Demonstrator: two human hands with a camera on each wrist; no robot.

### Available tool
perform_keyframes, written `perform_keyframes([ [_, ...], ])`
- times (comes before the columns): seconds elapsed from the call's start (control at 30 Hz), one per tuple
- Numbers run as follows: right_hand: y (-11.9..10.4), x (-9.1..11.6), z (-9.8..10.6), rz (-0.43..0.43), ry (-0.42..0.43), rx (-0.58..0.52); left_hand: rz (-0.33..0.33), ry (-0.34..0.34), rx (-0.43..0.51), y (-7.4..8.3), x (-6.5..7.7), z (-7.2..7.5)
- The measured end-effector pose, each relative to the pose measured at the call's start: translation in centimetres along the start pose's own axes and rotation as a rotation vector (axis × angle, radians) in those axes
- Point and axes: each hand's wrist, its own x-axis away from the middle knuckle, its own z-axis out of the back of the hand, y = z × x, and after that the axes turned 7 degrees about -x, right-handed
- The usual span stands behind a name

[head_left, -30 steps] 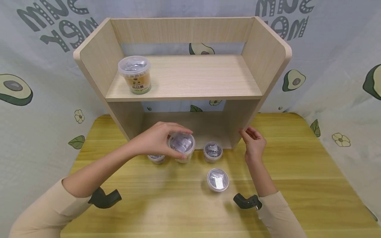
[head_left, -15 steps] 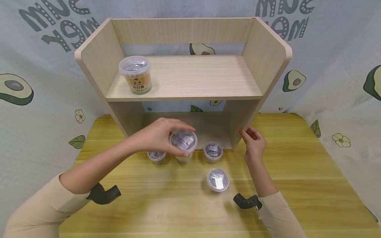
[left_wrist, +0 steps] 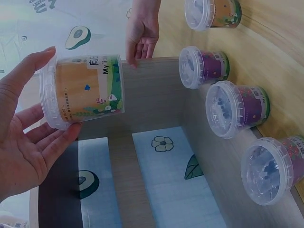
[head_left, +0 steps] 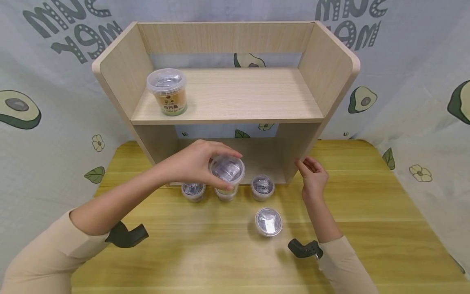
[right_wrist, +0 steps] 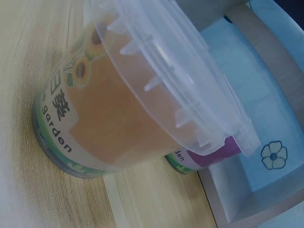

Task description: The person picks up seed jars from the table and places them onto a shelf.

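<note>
My left hand [head_left: 198, 163] grips a clear plastic tub [left_wrist: 88, 90] with an orange label by its lid. It hangs in the air before the lower shelf opening, above one of the purple-labelled tubs. Three purple-labelled tubs [left_wrist: 237, 109] stand in a row along the shelf's front on the table. Closer in is an orange-labelled tub [right_wrist: 114, 99], large in the right wrist view. My right hand [head_left: 314, 175] pinches the front edge of the wooden shelf's right side panel [head_left: 299, 147]. The right hand is out of its own wrist view.
The two-tier wooden shelf [head_left: 227, 121] stands at the back of the wood-grain table [head_left: 367, 228]. Another orange-labelled tub [head_left: 170, 100] sits at the left of its upper tier. A patterned cloth [head_left: 55, 171] hangs behind.
My left hand has lifted the orange-labelled tub slightly up and to the right. More of the purple tub beneath it shows. The right hand stays at the panel.
</note>
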Motion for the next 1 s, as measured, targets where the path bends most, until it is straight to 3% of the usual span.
perform_keyframes([
  [1.0,-0.1,0.0,0.2,-0.015,0.009,0.017,-0.026,-0.057,0.015,1.2,-1.0,3.6],
])
